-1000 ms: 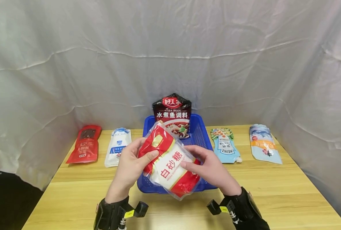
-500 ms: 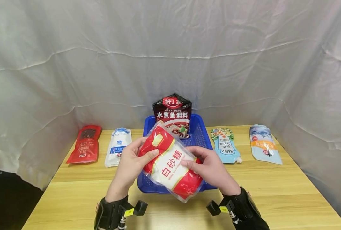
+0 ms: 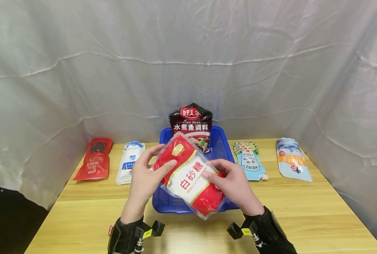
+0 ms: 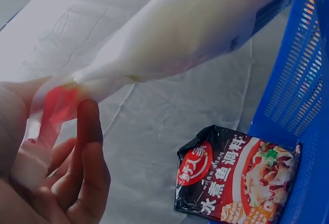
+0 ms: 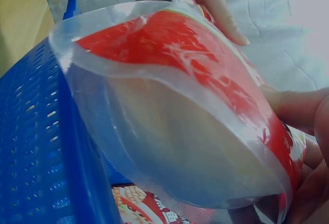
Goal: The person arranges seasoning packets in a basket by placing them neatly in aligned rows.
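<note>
Both hands hold a red and white bag of white granulated sugar (image 3: 188, 176) up over the blue basket (image 3: 221, 141), its printed face toward the head camera. My left hand (image 3: 147, 176) pinches the bag's upper left part, thumb in front and fingers behind. On the lower right side my right hand (image 3: 234, 185) grips it, thumb across the front. The bag's clear bottom edge (image 5: 77, 34) faces the right wrist camera. Behind the bag, a black seasoning pouch (image 3: 191, 121) with a picture of a fish dish stands upright in the basket, partly hidden in the head view.
On the wooden table (image 3: 90, 215), a red pouch (image 3: 96, 158) and a white and blue packet (image 3: 131, 160) lie left of the basket. To its right lie a light-blue Heinz spouted pouch (image 3: 249, 160) and a blue and orange packet (image 3: 292, 158). Grey cloth (image 3: 188, 77) hangs behind.
The sugar bag has shifted slightly upward and its tilt has changed a little. My left hand has risen a bit, its fingers spread wider from the thumb; the right hand keeps its hold.
</note>
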### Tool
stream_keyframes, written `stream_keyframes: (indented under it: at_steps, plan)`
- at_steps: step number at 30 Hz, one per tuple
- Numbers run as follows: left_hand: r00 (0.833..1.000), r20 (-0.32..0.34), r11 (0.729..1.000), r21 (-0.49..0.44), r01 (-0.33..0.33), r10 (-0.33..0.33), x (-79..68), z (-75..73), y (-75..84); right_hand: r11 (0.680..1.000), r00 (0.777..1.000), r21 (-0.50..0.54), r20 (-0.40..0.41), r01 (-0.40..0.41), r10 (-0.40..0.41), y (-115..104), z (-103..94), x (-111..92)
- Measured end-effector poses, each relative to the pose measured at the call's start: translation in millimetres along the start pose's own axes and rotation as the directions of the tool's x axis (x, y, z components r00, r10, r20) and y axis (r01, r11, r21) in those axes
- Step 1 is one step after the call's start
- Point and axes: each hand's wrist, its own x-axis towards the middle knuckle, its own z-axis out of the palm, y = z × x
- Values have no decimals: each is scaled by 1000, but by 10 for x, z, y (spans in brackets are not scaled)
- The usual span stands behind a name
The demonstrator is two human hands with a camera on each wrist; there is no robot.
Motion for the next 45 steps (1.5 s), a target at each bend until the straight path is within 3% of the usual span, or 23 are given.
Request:
stream_keyframes:
  at_steps: [3, 6, 11, 18, 20, 24, 28, 37, 45]
  plan:
    - [999, -47, 999, -18, -28, 27, 11, -4, -9, 1000, 999, 0, -42, -9, 9, 6, 6, 3]
    - [999, -42, 999, -41, -26, 24, 24, -8, -12, 1000, 996, 5, -85, -23, 23, 7, 11, 2]
    - [996, 80, 996, -73, 47, -41, 32, 17, -20, 998, 987, 29, -154, -50, 54, 10, 39, 5]
    - [961, 265, 993, -68, 94, -73, 13, 104, -42, 993, 976, 115, -217, -10, 35, 8, 96, 11]
    - [954, 287, 994, -37, 105, -90, -1, 135, -25, 991, 974, 137, -222, -4, 35, -74, 115, -14]
    - [948, 304, 995, 16, 98, -98, 10, 223, -213, 982, 972, 188, -235, 30, 16, -86, 142, -19]
    - [936, 346, 998, 14, 59, -61, 14, 296, -375, 974, 965, 218, -262, 60, -1, -11, 159, 0]
    - [931, 363, 999, 28, 18, -27, -3, 305, -380, 971, 969, 237, -245, 40, 20, -6, 164, -19]
    - [939, 344, 1000, -2, 16, -15, 3, 261, -352, 973, 988, 231, -150, 4, 31, -41, 106, -10]
